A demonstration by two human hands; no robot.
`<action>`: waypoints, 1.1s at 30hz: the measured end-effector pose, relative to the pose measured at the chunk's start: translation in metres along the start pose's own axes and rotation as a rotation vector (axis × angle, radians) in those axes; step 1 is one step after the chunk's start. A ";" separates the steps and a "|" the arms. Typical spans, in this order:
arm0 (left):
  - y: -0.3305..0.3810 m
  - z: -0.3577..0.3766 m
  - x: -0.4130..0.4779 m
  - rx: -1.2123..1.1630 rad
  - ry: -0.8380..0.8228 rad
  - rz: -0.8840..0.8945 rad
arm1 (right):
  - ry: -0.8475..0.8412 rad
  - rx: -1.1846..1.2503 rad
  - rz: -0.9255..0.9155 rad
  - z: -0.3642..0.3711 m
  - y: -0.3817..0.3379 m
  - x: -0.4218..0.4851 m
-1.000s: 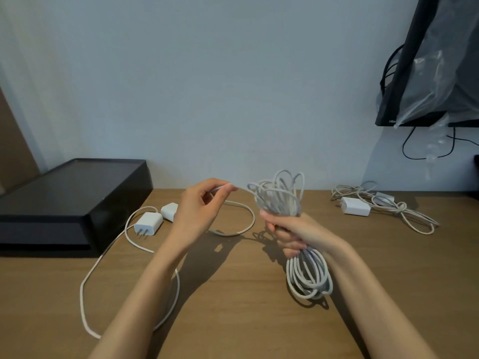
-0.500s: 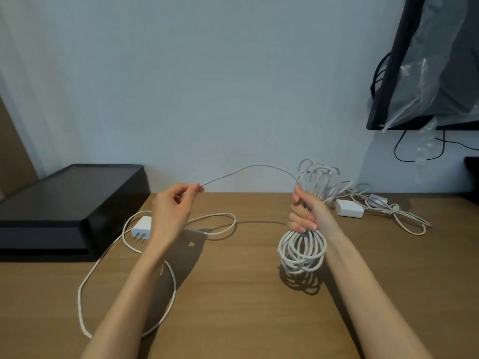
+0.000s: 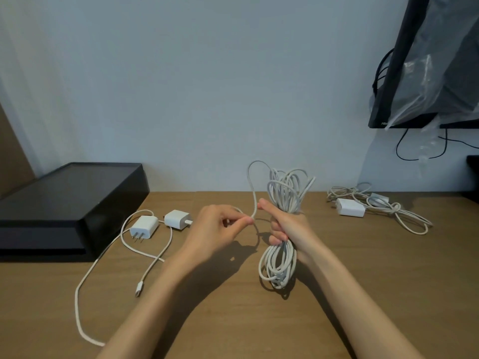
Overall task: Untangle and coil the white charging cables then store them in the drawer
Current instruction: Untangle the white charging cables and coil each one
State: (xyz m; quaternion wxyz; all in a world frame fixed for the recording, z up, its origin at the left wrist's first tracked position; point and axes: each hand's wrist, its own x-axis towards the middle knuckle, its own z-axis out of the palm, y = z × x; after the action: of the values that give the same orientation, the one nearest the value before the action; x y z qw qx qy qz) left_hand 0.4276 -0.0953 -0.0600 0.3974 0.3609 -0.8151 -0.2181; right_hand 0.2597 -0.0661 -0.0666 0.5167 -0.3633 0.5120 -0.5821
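**Head view: a white cable part-coiled above the table**

The right hand (image 3: 287, 226) is curled round the waist of the coil (image 3: 278, 268), with loops standing above the fist and hanging below it, just over the table (image 3: 363, 294). The left hand (image 3: 216, 229) pinches the free strand (image 3: 252, 193) between thumb and fingertips, just beside the right thumb. From there the strand arcs up towards the top loops. A loose cable (image 3: 85, 278) lies on the table at left, near two chargers (image 3: 143, 226) and a black box (image 3: 70, 203). Whether it joins the strand cannot be told. Another bundle (image 3: 383, 207) lies well to the right. No drawer shows.

The cable looks light, soft and springy, so the loops would likely spring open if the fist slackens. The waist is the best place to hold the coil, with the strand pinched close to it.
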 end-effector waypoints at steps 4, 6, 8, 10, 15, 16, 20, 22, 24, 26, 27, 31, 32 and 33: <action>-0.003 0.006 -0.002 -0.022 -0.117 0.046 | -0.089 -0.019 0.013 -0.001 0.000 -0.002; -0.002 0.006 -0.002 -0.032 -0.179 0.040 | -0.114 -0.018 -0.008 -0.002 0.000 -0.001; 0.000 0.003 -0.002 -0.047 -0.202 0.034 | -0.116 0.011 -0.048 -0.003 -0.001 0.002; 0.000 -0.002 -0.002 -0.065 -0.216 -0.010 | -0.100 0.101 -0.094 -0.008 -0.003 0.005; -0.011 -0.015 0.001 -0.085 -0.225 -0.079 | 0.048 0.313 -0.177 -0.028 -0.015 0.011; -0.014 -0.019 0.002 -0.095 -0.205 -0.091 | 0.066 0.320 -0.178 -0.032 -0.017 0.011; -0.025 -0.035 0.004 -0.096 -0.098 -0.120 | 0.060 0.411 -0.161 -0.036 -0.019 0.013; -0.031 -0.042 0.003 -0.081 -0.054 -0.131 | 0.059 0.450 -0.153 -0.036 -0.020 0.011; -0.036 -0.046 0.001 -0.084 -0.016 -0.168 | 0.069 0.569 -0.163 -0.037 -0.019 0.010; -0.041 -0.049 0.001 -0.069 0.004 -0.202 | 0.081 0.603 -0.166 -0.038 -0.018 0.009; -0.042 -0.049 0.001 -0.054 0.017 -0.213 | 0.082 0.586 -0.165 -0.039 -0.018 0.008; -0.043 -0.049 0.002 0.022 0.262 -0.261 | 0.102 0.280 -0.156 -0.041 -0.018 0.010; -0.041 -0.050 0.002 0.012 0.360 -0.284 | 0.096 0.174 -0.147 -0.039 -0.017 0.010; -0.040 -0.051 0.002 -0.001 0.447 -0.300 | 0.079 0.087 -0.131 -0.037 -0.015 0.010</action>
State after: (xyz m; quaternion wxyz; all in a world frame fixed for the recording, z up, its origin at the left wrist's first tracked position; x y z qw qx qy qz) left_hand 0.4849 -0.1262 -0.0544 0.5307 0.5168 -0.6444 -0.1900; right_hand 0.2186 -0.0686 -0.0607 0.4721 -0.3499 0.4815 -0.6503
